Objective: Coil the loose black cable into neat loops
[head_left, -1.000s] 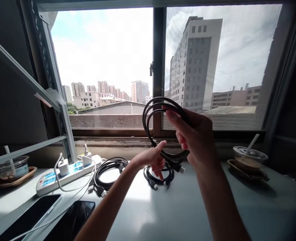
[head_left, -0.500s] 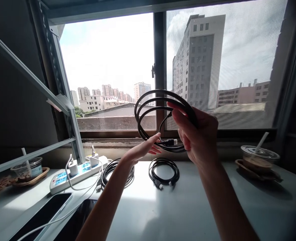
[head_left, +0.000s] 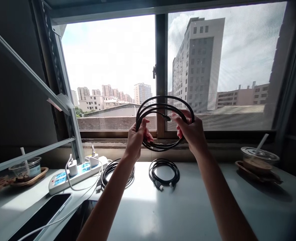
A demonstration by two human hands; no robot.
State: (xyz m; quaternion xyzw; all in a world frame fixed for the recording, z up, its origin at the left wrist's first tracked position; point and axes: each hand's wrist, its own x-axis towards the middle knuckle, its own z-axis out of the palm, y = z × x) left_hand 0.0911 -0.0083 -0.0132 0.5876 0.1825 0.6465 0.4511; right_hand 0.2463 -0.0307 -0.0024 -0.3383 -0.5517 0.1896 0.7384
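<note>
A coiled black cable [head_left: 165, 106] is held up above the table, in front of the window. My left hand [head_left: 137, 135] is closed around the left side of the loops. My right hand [head_left: 191, 129] grips the right side of the same coil. One plug [head_left: 166, 117] of the cable sticks out inside the loops, near my right fingertips. Below, a second coiled black cable [head_left: 177, 174] lies on the table with both its plugs toward me. Partly behind my left forearm rests another black cable coil [head_left: 103, 177].
A white power strip [head_left: 53, 188] with plugged-in chargers stands on the left of the white table [head_left: 188, 214]. Two dark-screened devices, one a phone [head_left: 41, 214], lie front left under a white cord. Lidded drink cups stand at far left [head_left: 32, 165] and right [head_left: 259, 160].
My left hand has moved from open beside the loops to closed around their left side. The coil has tilted and sits between both hands; my right hand has shifted slightly down.
</note>
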